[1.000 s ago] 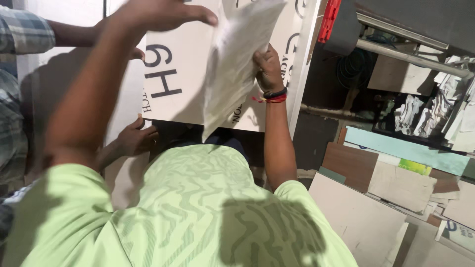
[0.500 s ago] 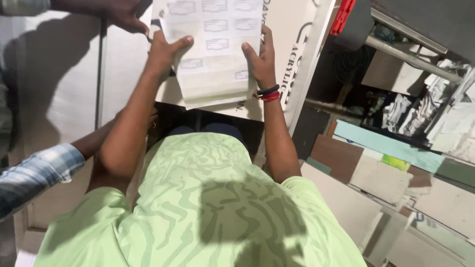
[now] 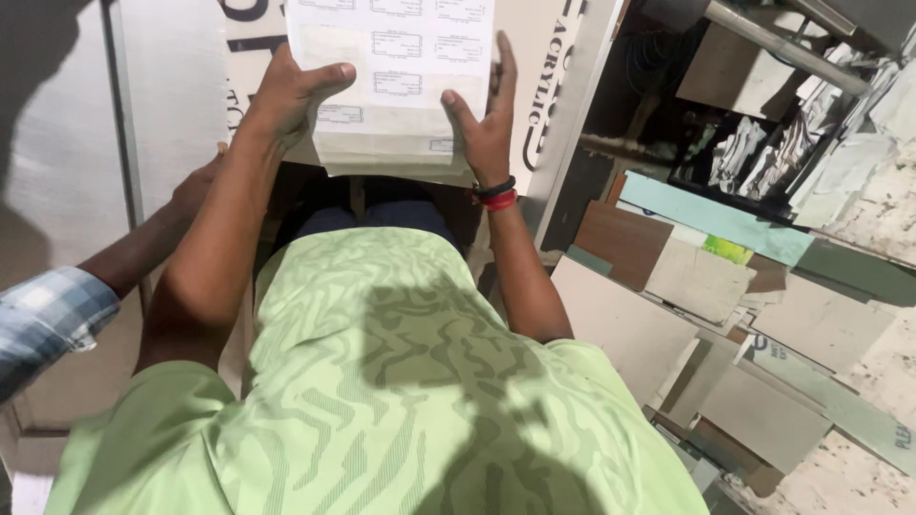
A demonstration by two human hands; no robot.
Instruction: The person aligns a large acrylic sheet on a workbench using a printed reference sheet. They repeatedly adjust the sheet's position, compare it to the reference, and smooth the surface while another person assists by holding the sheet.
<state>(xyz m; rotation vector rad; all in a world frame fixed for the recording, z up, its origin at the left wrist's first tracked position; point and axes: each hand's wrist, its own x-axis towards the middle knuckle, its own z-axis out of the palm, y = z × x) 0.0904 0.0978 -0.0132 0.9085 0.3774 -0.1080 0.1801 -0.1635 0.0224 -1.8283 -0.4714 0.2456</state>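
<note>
A white printed paper sheet (image 3: pixel 401 86) lies flat between both hands: left hand (image 3: pixel 286 95) grips its left edge, right hand (image 3: pixel 482 119) its right.

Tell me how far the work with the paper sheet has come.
Done: left hand and right hand grip the printed sheet at its sides. In hand: they hold it flat over the white board. Left: the sheet is not yet set down.
</note>
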